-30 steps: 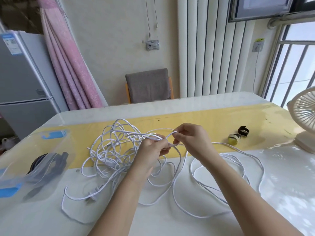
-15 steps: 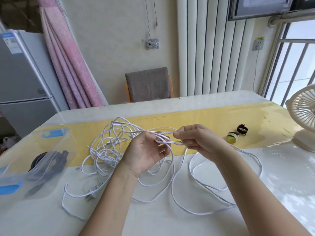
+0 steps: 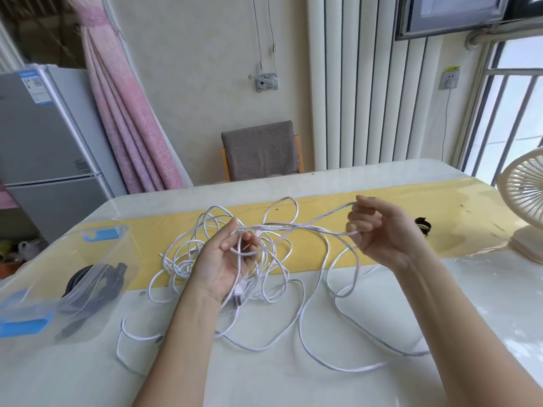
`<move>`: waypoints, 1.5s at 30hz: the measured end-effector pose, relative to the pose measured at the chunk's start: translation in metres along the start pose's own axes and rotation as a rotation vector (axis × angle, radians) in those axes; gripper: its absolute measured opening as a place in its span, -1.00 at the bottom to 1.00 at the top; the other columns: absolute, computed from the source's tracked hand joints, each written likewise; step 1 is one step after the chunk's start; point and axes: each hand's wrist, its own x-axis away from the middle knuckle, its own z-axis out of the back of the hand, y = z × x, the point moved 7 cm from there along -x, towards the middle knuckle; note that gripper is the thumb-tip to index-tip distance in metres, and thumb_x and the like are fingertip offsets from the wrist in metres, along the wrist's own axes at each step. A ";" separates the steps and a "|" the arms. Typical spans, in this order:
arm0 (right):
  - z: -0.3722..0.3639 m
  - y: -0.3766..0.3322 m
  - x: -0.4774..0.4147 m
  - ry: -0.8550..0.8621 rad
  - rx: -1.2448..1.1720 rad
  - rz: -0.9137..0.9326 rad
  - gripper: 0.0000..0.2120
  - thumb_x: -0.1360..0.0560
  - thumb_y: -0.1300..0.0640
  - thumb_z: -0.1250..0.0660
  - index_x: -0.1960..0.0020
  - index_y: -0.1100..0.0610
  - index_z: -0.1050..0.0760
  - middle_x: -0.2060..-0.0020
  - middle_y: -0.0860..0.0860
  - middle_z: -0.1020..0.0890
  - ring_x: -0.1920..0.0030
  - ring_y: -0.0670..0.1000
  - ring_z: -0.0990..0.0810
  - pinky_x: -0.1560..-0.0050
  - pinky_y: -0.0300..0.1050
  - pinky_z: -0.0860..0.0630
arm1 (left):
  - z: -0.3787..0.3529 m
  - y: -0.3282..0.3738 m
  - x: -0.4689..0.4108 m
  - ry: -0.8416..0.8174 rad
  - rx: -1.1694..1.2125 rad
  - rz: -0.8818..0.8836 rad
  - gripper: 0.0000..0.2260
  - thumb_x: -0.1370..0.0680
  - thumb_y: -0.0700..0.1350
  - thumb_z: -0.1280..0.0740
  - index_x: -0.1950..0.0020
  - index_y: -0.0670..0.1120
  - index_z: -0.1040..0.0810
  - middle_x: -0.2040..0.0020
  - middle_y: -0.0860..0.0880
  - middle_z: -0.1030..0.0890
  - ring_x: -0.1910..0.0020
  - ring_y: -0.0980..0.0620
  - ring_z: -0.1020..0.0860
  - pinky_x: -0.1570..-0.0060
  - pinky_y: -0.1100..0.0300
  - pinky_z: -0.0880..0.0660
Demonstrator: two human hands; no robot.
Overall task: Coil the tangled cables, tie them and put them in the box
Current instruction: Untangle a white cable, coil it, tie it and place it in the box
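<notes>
A long white cable (image 3: pixel 316 292) lies tangled across the middle of the table, its densest knot at the centre left. My left hand (image 3: pixel 226 264) is raised palm up above that knot, fingers curled round a loop of the cable. My right hand (image 3: pixel 382 233) is lifted to the right, fingers curled round a strand stretched taut between both hands. A clear plastic box (image 3: pixel 55 284) with blue clips stands at the left and holds a coiled black cable (image 3: pixel 97 284). A black strap (image 3: pixel 423 226) lies behind my right hand, partly hidden.
A cream desk fan (image 3: pixel 526 207) stands at the right edge of the table. A yellow runner (image 3: pixel 382 201) crosses the table. A grey chair (image 3: pixel 261 151) sits beyond the far edge, with a fridge (image 3: pixel 44 148) and a pink curtain at the left.
My hands have drawn apart: the right one moved right and up, pulling a strand out of the tangle. The left hand turned palm up with a loop. The loose loops shifted.
</notes>
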 end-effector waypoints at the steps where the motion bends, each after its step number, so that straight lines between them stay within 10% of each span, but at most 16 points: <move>1: 0.001 -0.002 0.001 -0.046 -0.066 -0.041 -0.60 -0.11 0.28 -0.60 0.43 0.11 -0.34 0.52 -0.11 -0.12 0.56 -0.14 -0.11 0.60 -0.31 -0.33 | 0.003 0.004 0.000 -0.003 -0.021 -0.024 -0.49 0.03 -0.10 -0.69 0.61 -0.08 -0.30 0.41 -0.07 -0.50 0.32 0.02 -0.61 0.31 0.22 -0.58; 5: 0.005 -0.005 -0.001 -0.130 -0.027 -0.087 -0.62 -0.01 0.26 -0.67 0.33 0.20 -0.52 0.53 -0.10 -0.20 0.53 -0.16 -0.02 0.71 -0.35 -0.11 | 0.005 0.017 0.003 -0.017 -0.055 -0.138 -0.57 -0.10 -0.02 -0.65 0.53 -0.07 -0.37 0.36 -0.11 -0.53 0.20 -0.08 -0.62 0.10 0.05 -0.60; 9: 0.003 -0.001 -0.002 -0.076 0.076 0.005 -0.86 -0.35 0.23 -0.42 0.11 0.24 -0.67 0.56 -0.07 -0.26 0.59 -0.15 -0.12 0.52 -0.33 -0.48 | 0.001 0.028 0.011 0.041 0.011 -0.226 -0.64 -0.39 -0.02 -0.40 0.53 -0.07 -0.37 0.43 -0.07 -0.50 0.23 -0.05 -0.61 0.06 0.05 -0.61; 12: -0.006 0.007 0.003 -0.098 0.051 0.008 -0.68 -0.52 0.19 -0.15 -0.09 0.16 -0.64 0.55 -0.06 -0.25 0.57 -0.12 -0.18 0.19 -0.17 -0.64 | -0.008 0.027 0.019 0.023 0.040 -0.250 -0.66 -0.48 -0.07 -0.26 0.49 -0.10 -0.44 0.42 -0.05 -0.53 0.27 -0.02 -0.63 0.16 0.12 -0.63; 18: -0.022 0.000 0.030 -0.103 0.358 -0.072 -0.65 -0.49 0.11 -0.21 -0.24 0.10 -0.55 0.55 -0.09 -0.20 0.49 -0.12 0.01 0.63 -0.35 0.00 | -0.029 0.026 0.043 -0.199 -0.135 0.039 -0.91 -0.38 -0.15 -0.45 0.19 -0.12 -0.57 0.49 0.07 -0.38 0.62 0.23 -0.08 0.73 0.41 -0.10; 24: -0.009 -0.047 0.068 -0.059 0.969 -0.011 -0.49 -0.29 -0.08 -0.44 -0.15 0.16 -0.62 0.48 -0.10 -0.10 0.53 -0.14 -0.06 0.59 -0.34 -0.04 | -0.007 0.026 0.084 -0.025 -1.143 0.199 -0.82 -0.63 -0.16 -0.14 0.09 -0.18 -0.47 0.57 0.01 -0.33 0.67 0.21 -0.14 0.70 0.43 -0.04; 29: 0.024 -0.049 0.089 0.164 1.155 0.028 -0.80 -0.50 0.12 -0.33 0.02 0.21 -0.66 0.43 0.01 -0.10 0.43 -0.04 -0.02 0.51 -0.27 0.01 | -0.003 0.000 0.106 0.043 -1.287 0.047 -0.80 -0.66 -0.12 -0.10 0.07 -0.12 -0.45 0.59 -0.01 -0.39 0.68 0.12 -0.26 0.67 0.39 -0.15; 33: 0.034 -0.045 0.103 0.366 1.384 0.175 -0.88 -0.49 0.18 -0.39 0.07 0.23 -0.64 0.43 0.05 -0.48 0.42 0.02 -0.38 0.38 -0.15 -0.41 | -0.003 -0.044 0.118 -0.019 -1.353 0.080 -0.79 -0.67 -0.11 -0.02 0.04 -0.08 -0.40 0.57 -0.02 -0.47 0.67 0.04 -0.42 0.64 0.37 -0.27; 38: -0.003 -0.013 0.104 0.221 1.898 0.333 -0.52 -0.43 0.28 -0.40 -0.31 0.02 -0.47 -0.14 -0.05 -0.49 -0.11 -0.03 -0.50 -0.08 -0.17 -0.37 | -0.001 -0.056 0.118 -0.047 -1.339 0.037 -0.78 -0.67 -0.17 -0.03 0.06 -0.13 -0.42 0.58 0.00 -0.44 0.42 0.04 -0.60 0.33 0.22 -0.47; 43: -0.059 0.007 0.111 0.170 1.804 0.830 -0.94 -0.43 0.12 -0.46 0.15 0.10 -0.62 0.31 -0.13 -0.49 0.35 -0.17 -0.45 0.29 -0.35 -0.31 | -0.012 -0.058 0.114 -0.110 -1.421 -0.044 -0.75 -0.64 -0.20 -0.10 0.16 -0.06 -0.49 0.47 0.07 -0.54 0.29 0.06 -0.54 0.26 0.27 -0.47; 45: -0.062 0.019 0.109 0.247 1.871 0.785 -0.78 -0.40 -0.05 -0.47 0.22 0.10 -0.56 0.39 -0.12 -0.45 0.37 -0.09 -0.43 0.33 -0.25 -0.32 | -0.015 -0.058 0.113 -0.109 -1.431 -0.075 -0.74 -0.64 -0.21 -0.11 0.18 -0.06 -0.50 0.43 0.08 -0.53 0.36 0.11 -0.49 0.31 0.29 -0.45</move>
